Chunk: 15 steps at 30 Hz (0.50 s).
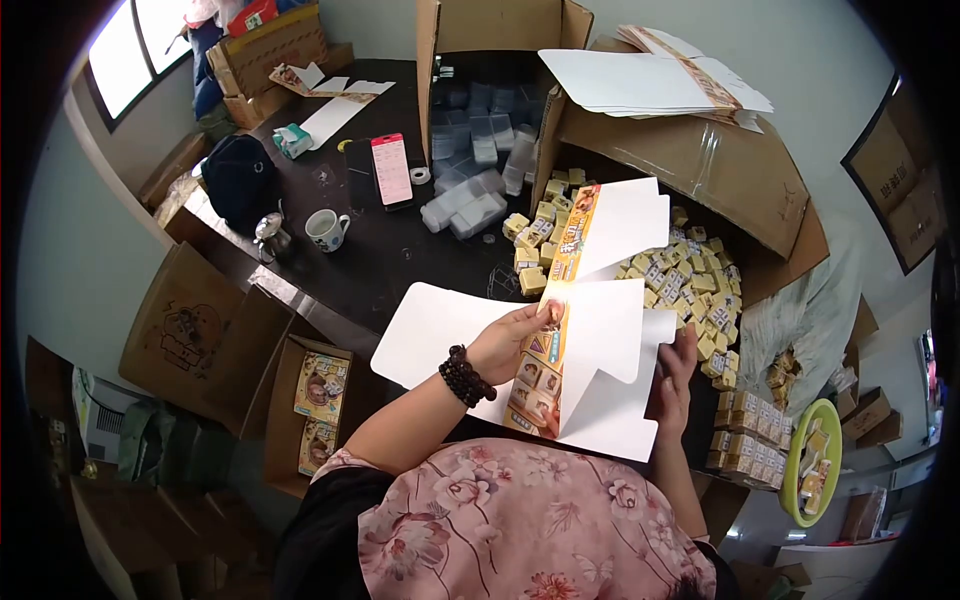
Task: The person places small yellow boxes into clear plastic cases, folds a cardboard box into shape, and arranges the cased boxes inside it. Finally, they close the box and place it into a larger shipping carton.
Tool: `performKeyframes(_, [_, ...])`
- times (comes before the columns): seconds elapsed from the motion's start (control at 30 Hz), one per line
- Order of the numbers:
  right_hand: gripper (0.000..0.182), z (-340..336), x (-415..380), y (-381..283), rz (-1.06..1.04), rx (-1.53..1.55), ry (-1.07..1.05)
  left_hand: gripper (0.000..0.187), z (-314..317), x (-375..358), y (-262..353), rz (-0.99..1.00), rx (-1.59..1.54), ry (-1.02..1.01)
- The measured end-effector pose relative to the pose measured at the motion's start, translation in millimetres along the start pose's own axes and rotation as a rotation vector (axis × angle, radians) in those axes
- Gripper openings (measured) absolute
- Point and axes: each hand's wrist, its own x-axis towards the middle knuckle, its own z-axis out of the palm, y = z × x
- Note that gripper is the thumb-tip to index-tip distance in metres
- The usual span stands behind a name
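Cardboard point(600, 325) sits pinched in the left hand point(506, 346), right hand point(676, 388) loosely open at its edge, contact unclear.

Bare hands: two, left hand point(512, 345) and right hand point(676, 388)
White unfolded card carton with yellow-orange printed strip point(604, 318): one held
White ceramic mug with blue pattern point(324, 232): one
Phone with lit pink-white screen point(392, 172): one
Dark blue cloth cap point(240, 175): one
Yellow printed packs in the brown cardboard box point(323, 384): two
Clear plastic boxes point(478, 212): many, too jumbled to count
Small pale-yellow printed blocks point(700, 285): many, overlapping, uncountable
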Motion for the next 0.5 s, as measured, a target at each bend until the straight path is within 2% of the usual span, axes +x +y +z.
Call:
performKeyframes(0.07, [0.051, -29, 1, 5, -0.379, -1.01, -0.37, 0.028, 0, 3, 3, -0.004, -0.031, -0.018])
performKeyframes(0.1, [0.038, -4, 0, -4, -0.416, -1.1, -0.282, 0.028, 0, 2, 5, -0.007, -0.062, -0.038])
performKeyframes(0.13, [0.038, 1, 6, -13, -0.417, -1.098, -0.281, 0.028, 0, 0, 5, -0.007, -0.06, -0.038])
performKeyframes(0.2, [0.027, 9, 24, -30, -0.29, -1.064, -0.626, 0.039, 1, -5, 6, 0.028, -0.2, -0.12])
performKeyframes(0.23, [0.012, 23, 32, -37, -0.284, -1.028, -0.565, 0.046, 0, -9, 7, 0.046, -0.27, -0.161])
performKeyframes(0.27, [0.007, 31, 42, -52, -0.33, -1.083, -0.596, 0.056, -6, -14, 8, 0.116, -0.265, -0.209])
performKeyframes(0.3, [0.005, 39, 53, -67, -0.375, -1.138, -0.628, 0.034, -14, -22, 13, 0.136, -0.311, -0.262])
performKeyframes(0.33, [0.014, 49, 61, -78, -0.446, -1.192, -0.678, 0.027, -15, -35, 19, 0.19, -0.263, -0.192])
performKeyframes(0.37, [0.014, 61, 69, -86, -0.446, -1.191, -0.682, 0.025, -25, -47, 21, 0.218, -0.21, -0.093])
performKeyframes(0.43, [0.022, 93, 81, -88, -0.389, -1.343, -0.912, 0.023, -50, -70, 21, 0.188, -0.35, -0.067])
performKeyframes(0.5, [0.031, 118, 86, -52, -0.27, -1.236, -1.054, 0.023, -70, -88, 20, 0.223, -0.436, -0.089])
